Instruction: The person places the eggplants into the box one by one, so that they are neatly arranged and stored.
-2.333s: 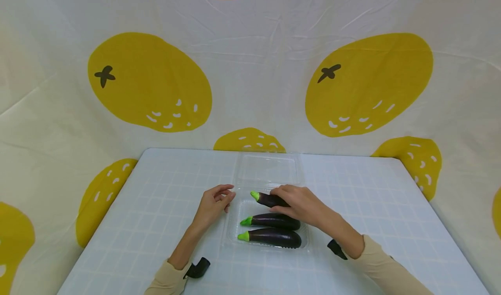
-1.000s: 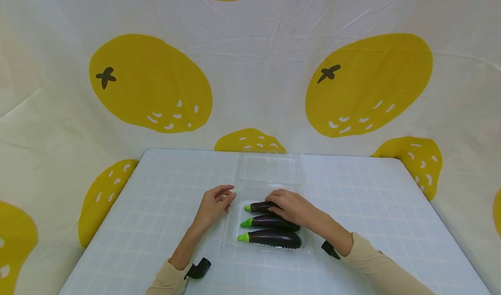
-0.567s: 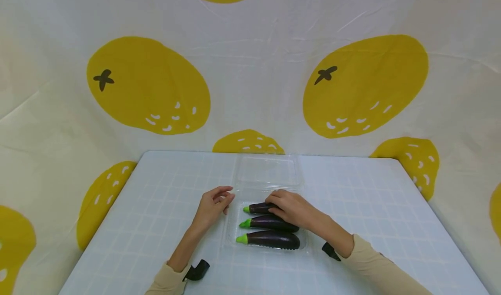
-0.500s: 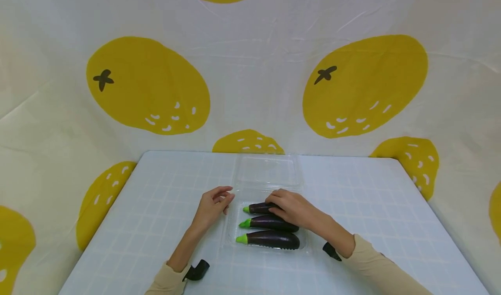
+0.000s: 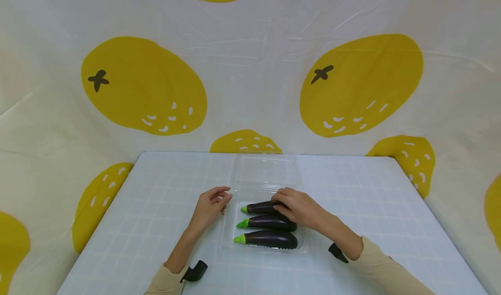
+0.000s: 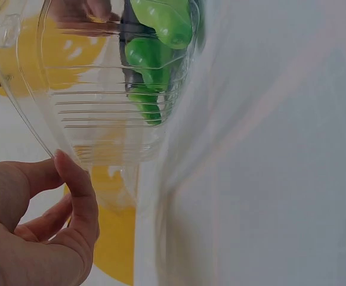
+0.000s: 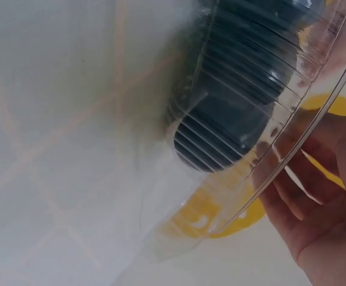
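A clear plastic clamshell container (image 5: pixel 231 232) stands unfolded on the table. Three dark purple eggplants with green caps lie side by side in its base: a near eggplant (image 5: pixel 272 239), a middle eggplant (image 5: pixel 273 222) and a far eggplant (image 5: pixel 260 207). My right hand (image 5: pixel 299 206) is over the blunt end of the far eggplant, fingers behind it and thumb in front, loosely around it. My left hand (image 5: pixel 209 206) pinches the container's rim at the left side; its thumb and finger (image 6: pixel 80 190) meet right at the rim in the left wrist view.
The transparent lid (image 5: pixel 266 170) lies unfolded at the back edge of the white, grid-patterned table (image 5: pixel 168 225). Behind hangs a pale cloth (image 5: pixel 250 69) with large yellow fruit prints. Each wrist carries a small black camera (image 5: pixel 195 271).
The right hand lowered the far eggplant into the base beside the others. It has since slid right along it while the eggplant stays put. The left hand stays at the rim.
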A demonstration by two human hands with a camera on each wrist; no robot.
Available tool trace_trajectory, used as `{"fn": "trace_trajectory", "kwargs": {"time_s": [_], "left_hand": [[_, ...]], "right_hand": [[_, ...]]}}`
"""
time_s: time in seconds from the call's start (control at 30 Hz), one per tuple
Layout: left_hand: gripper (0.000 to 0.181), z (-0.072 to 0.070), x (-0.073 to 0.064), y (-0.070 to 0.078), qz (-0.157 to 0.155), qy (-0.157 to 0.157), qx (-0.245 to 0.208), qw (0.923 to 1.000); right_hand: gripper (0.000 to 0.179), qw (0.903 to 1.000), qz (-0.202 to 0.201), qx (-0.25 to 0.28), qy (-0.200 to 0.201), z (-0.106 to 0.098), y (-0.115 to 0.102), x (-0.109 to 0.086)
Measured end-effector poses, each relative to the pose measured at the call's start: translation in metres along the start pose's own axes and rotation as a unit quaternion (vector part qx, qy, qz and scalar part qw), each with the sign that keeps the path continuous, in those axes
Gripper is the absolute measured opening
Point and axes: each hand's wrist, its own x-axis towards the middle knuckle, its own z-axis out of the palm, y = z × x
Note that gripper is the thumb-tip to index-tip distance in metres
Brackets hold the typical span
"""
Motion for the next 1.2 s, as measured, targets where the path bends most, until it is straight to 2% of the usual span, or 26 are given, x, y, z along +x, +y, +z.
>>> {"fn": "trace_trajectory", "kwargs": {"time_s": [0.4, 0.7, 1.0, 1.2], "left_hand": [[0.032, -0.001, -0.002, -0.001, -0.013, 0.005, 0.012, 0.9998], [0.031, -0.002, -0.002, -0.001, -0.025, 0.005, 0.022, 0.9994], [0.031, 0.0, 0.005, 0.003, -0.018, 0.017, 0.063, 0.9977], [0.033, 0.001, 0.015, 0.005, -0.018, 0.023, 0.086, 0.9959]], "right_hand": [[0.016, 0.9981, 0.027, -0.008, 0.055, -0.005, 0.008, -0.014], [0.022, 0.9904, 0.017, -0.014, 0.137, -0.005, 0.022, -0.026], [0.029, 0.9857, 0.059, 0.005, 0.158, -0.005, 0.033, -0.034], [0.038, 0.9815, 0.094, 0.036, 0.163, -0.002, 0.041, -0.039]]}}
